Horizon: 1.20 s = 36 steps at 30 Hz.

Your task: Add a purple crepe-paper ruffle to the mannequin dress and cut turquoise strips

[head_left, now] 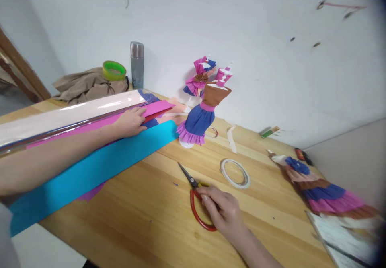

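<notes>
The left hand (130, 122) lies flat, grip spread, on the pink paper (102, 122) by the bench's (144, 203) far edge; the right hand (224, 211), grip curled, grasps the red scissors (196, 203) mid-bench.

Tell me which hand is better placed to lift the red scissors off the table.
The right hand, likely. It already lies on the red scissors, fingers at the handle loops, blades flat on the wooden table. The left hand is far off, pressing on the pink paper sheet beside the blue sheet.
</notes>
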Tool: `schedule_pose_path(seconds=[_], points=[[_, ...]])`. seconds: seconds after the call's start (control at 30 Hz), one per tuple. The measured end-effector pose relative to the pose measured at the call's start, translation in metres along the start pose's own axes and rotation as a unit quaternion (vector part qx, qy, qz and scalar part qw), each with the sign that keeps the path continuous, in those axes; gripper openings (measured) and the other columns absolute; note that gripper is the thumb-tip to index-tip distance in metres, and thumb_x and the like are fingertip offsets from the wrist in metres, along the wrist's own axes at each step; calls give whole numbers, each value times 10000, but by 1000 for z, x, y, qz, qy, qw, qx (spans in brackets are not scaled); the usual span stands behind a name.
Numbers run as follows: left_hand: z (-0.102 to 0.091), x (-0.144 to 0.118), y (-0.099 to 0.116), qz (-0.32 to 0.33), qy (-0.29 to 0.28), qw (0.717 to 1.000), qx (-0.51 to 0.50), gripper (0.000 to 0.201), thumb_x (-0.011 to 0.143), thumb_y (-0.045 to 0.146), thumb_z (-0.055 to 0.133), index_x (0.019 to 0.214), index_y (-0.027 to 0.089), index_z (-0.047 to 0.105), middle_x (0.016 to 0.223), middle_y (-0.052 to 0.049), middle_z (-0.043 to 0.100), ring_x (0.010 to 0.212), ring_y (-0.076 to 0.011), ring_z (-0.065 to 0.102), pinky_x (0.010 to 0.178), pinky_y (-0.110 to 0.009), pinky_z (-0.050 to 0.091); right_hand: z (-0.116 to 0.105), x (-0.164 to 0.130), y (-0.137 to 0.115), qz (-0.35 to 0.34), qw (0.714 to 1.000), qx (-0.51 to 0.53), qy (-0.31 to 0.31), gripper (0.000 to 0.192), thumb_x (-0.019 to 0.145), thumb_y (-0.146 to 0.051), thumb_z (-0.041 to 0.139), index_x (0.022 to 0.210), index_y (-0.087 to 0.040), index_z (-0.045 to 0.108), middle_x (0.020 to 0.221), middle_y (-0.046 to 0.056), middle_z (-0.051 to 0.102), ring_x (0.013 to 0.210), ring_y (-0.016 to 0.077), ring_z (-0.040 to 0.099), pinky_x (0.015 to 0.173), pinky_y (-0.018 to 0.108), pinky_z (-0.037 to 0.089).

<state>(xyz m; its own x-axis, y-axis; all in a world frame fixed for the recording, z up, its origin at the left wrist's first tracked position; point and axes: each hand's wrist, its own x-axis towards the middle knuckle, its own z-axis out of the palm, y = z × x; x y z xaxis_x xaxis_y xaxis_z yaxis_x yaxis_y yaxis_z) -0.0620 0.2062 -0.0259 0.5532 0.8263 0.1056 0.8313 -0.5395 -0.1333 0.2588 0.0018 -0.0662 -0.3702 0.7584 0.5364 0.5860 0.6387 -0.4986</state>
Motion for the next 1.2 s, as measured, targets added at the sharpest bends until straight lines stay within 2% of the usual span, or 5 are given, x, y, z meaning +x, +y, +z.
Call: schedule_pose_path(seconds=[0.43,0.63,0.8,1.07,1.2], points=[[-4,6,11,-68,-32,996,40,384,920,322,474,1098,67,698,1236,-229,579,1140,-372,539,935,-450,467,2,-3,3,-25,1000,-19,1,193,929,-116,502,1008,-212,650,776,43,742,651,164,708,582,249,539],[-30,-9,48,-87,-38,995,13,398,968,340,392,1050,93,693,1108,-201,641,1109,-339,563,897,-431,475,4,-4,4,-39,999,-15,8,192,934,-107,494,1028,-206,629,776,39,730,651,158,698,574,243,535],[-27,-19,66,-116,-95,989,-15,454,929,469,465,1066,85,665,1107,-218,658,1050,-385,622,754,-428,520,4,-5,6,-47,999,-21,5,196,929,-89,495,1032,-203,617,791,47,736,674,167,708,592,251,542],[-38,-19,41,-140,-152,975,-85,345,858,378,519,1019,110,664,1031,-141,703,948,-293,655,790,-347,501,5,-9,7,-52,998,-40,0,180,935,-97,495,1039,-197,602,793,52,728,673,175,709,594,266,551],[-66,-33,18,-193,-100,959,-179,424,863,403,490,1034,57,665,957,-28,710,895,-177,615,841,-266,473,5,-8,3,-59,996,-63,2,162,940,-112,489,1036,-185,597,799,60,725,679,180,707,614,279,562]])
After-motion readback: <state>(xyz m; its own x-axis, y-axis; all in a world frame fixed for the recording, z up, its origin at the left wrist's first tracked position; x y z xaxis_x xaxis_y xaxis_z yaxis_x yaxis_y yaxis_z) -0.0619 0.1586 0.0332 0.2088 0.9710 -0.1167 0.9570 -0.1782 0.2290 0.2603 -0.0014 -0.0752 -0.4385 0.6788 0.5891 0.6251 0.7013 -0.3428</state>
